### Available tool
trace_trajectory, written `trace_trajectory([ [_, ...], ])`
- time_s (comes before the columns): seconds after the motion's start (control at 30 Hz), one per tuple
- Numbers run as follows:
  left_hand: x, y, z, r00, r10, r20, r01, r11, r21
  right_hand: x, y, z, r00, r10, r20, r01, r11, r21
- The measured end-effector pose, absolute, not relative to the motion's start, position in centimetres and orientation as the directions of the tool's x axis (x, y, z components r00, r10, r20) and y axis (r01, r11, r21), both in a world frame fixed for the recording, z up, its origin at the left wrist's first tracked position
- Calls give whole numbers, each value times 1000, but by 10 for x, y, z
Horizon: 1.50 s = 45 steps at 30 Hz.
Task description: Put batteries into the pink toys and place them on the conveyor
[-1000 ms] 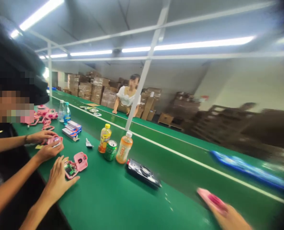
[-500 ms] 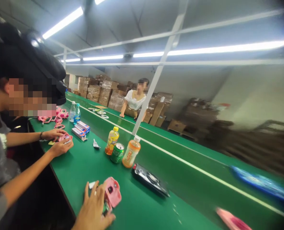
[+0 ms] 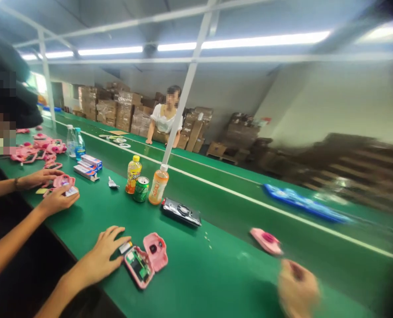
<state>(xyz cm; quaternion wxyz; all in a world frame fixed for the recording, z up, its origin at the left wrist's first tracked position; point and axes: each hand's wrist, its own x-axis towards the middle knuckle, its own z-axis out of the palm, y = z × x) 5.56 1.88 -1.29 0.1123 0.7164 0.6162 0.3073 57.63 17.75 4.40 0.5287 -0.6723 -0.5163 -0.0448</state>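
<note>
An opened pink toy camera casing (image 3: 155,251) lies on the green bench, its back half showing a green circuit board (image 3: 139,265). Just left of it, my left hand (image 3: 105,254) rests with fingers spread, open. Its fingertips are close to a small silver battery (image 3: 125,247) at the casing's edge; whether they touch it I cannot tell. At the lower right, my right hand (image 3: 298,289) is blurred and curled closed, and anything inside it is hidden. Beyond that hand lies a pink piece with a darker pink centre (image 3: 265,241).
A black device (image 3: 181,213), an orange drink bottle (image 3: 158,185), a green can (image 3: 141,190) and a yellow-capped bottle (image 3: 134,175) stand ahead. A co-worker's hands (image 3: 59,192) hold pink parts at left. A blue tray (image 3: 302,203) lies on the far side.
My view has swung right. My left hand has moved off the casing to its left side, uncovering the circuit board. My right hand has come into view at the lower right.
</note>
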Motion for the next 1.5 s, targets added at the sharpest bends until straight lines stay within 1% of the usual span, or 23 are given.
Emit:
trace_trajectory([
  [0.07,55,21,-2,101,962,255,767,-239,595,547,165,46,427,599,678,745,192,-639],
  [0.1,58,22,3,103,964,246,735,-240,634,527,156,47,364,597,715,745,275,-609],
  [0.13,62,21,7,96,965,243,695,-239,678,502,146,48,269,608,747,733,374,-568],
  [0.2,72,18,13,51,968,244,604,-225,765,443,123,46,46,657,752,673,536,-510],
  [0.23,77,16,16,27,970,244,556,-217,803,412,111,45,-141,643,753,568,675,-470],
  [0.27,82,13,17,5,970,244,511,-212,833,381,99,44,-299,596,745,459,774,-435],
  [0.33,91,8,19,-27,966,258,447,-219,867,325,81,44,-466,491,736,359,865,-350],
  [0.37,94,5,19,-49,961,272,425,-226,876,303,75,45,-559,428,710,346,899,-269],
  [0.43,100,-1,19,-106,952,286,389,-225,893,273,68,45,-678,363,639,368,920,-131],
  [0.47,102,-3,18,-141,949,282,371,-213,904,264,67,44,-711,356,607,388,918,-85],
  [0.53,105,-5,16,-204,944,261,326,-186,927,257,68,40,-717,372,590,422,905,-57],
  [0.63,106,0,9,-305,925,225,219,-161,962,257,71,26,-690,380,616,435,898,-68],
  [0.7,104,7,4,-378,910,171,75,-154,985,258,72,16,-639,394,661,449,888,-95],
  [0.73,102,11,1,-383,915,127,-13,-142,990,257,72,12,-605,399,689,459,882,-109],
  [0.83,97,19,-1,-289,957,16,-203,-77,976,255,70,6,-534,373,759,448,886,-120],
  [0.9,95,19,2,-227,974,-22,-285,-45,958,256,69,10,-569,361,739,378,913,-155],
  [0.97,95,16,8,-203,978,-50,-377,-30,926,259,69,19,-625,388,677,306,920,-245],
  [1.03,96,12,15,-162,985,-66,-438,-12,899,261,69,28,-632,458,625,290,888,-357],
  [1.13,97,9,19,-85,995,-60,-446,16,895,261,71,35,-582,572,578,326,815,-479],
  [1.23,96,11,15,-59,996,-62,-427,31,903,259,73,36,-573,631,523,350,765,-540],
  [1.4,93,11,14,-41,997,-69,-328,52,943,262,76,42,-594,652,471,345,736,-583],
  [1.5,93,10,18,-31,997,-72,-301,60,952,265,78,45,-640,634,435,360,747,-559],
])
